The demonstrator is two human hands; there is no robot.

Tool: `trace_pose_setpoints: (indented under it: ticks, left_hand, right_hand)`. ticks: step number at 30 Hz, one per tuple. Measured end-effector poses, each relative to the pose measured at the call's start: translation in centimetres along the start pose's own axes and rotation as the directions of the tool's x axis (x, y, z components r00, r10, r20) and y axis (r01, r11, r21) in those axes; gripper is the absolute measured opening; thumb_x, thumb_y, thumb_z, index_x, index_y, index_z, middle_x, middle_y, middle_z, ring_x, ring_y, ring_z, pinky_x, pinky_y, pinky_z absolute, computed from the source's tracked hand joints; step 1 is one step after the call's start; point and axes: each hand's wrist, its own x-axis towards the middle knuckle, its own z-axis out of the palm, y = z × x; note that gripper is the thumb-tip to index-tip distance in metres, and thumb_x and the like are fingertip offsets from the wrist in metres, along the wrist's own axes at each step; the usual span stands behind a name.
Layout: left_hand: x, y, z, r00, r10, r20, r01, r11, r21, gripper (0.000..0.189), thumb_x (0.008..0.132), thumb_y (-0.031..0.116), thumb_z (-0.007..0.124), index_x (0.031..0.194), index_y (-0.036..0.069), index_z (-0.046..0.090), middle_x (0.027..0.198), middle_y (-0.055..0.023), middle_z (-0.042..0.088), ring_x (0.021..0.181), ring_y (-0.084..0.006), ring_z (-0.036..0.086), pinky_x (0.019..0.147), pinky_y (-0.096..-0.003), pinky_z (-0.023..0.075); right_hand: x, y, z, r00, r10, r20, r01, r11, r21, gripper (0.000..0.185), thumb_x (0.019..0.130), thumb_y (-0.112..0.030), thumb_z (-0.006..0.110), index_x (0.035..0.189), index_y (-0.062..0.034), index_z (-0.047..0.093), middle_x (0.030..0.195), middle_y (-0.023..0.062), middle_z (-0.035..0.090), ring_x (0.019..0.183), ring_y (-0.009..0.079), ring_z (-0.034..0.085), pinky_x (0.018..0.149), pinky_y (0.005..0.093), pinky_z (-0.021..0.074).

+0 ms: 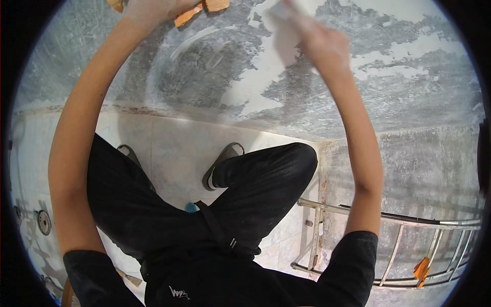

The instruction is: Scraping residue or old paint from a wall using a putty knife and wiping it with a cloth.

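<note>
My left hand (pixel 147 11) is cut off by the top edge of the picture. Angular orange material (pixel 188 16) shows around it, and the hand seems to hold it; the fingers are out of view. Motion blurs my right hand (pixel 326 44), which grips a flat-bladed tool, apparently a putty knife (pixel 282 10). Its blade is over white filler (pixel 253 82) spread in uneven patches on the grey wall (pixel 195 65).
Pale floor tiles (pixel 174 146) lie under my sandalled feet. On the right, a metal ladder (pixel 391 251) lies along the side wall, with an orange cloth (pixel 422 270) on it. A round drain cover (pixel 44 222) is at left, and a brush-like tool (pixel 132 280) lies behind my left arm.
</note>
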Motion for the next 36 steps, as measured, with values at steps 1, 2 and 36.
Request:
trace_pose_setpoints:
  ticks: [1,2,36]
  left_hand:
    - [0.2,0.4,-0.2,1.000,-0.004,0.002,0.004,1.000,0.000,0.089,0.077,0.040,0.068,0.149,0.001,0.031,0.159,-0.0285,0.018,0.143,-0.0457,0.029,0.117,-0.0502,0.0299]
    - [0.6,1.0,-0.2,0.994,-0.050,0.099,0.058,0.995,-0.083,0.089,0.078,0.040,0.068,0.149,0.002,0.031,0.159,-0.0283,0.018,0.143,-0.0456,0.029,0.117,-0.0502,0.0292]
    - [0.4,0.7,-0.7,0.976,-0.024,0.217,0.063,0.983,-0.174,0.088,0.079,0.040,0.068,0.150,0.005,0.031,0.160,-0.0277,0.019,0.139,-0.0424,0.038,0.112,-0.0482,0.0373]
  right_hand:
    - [-0.1,0.9,0.0,0.991,0.133,-0.015,-0.133,0.991,-0.006,0.057,0.085,-0.004,0.064,0.137,-0.0258,0.056,0.066,0.0019,0.063,0.049,0.0172,0.059,0.039,0.0306,0.0423]
    - [-0.6,0.6,0.4,0.991,0.130,-0.013,-0.130,0.992,-0.004,0.057,0.085,-0.004,0.064,0.137,-0.0258,0.056,0.066,0.0019,0.063,0.049,0.0172,0.059,0.039,0.0306,0.0423]
    - [-0.1,-1.4,-0.8,0.963,-0.006,0.271,0.040,0.992,-0.117,0.058,0.092,-0.011,0.065,0.146,-0.0239,0.049,0.068,-0.0028,0.069,0.043,0.0090,0.052,0.039,0.0266,0.0414]
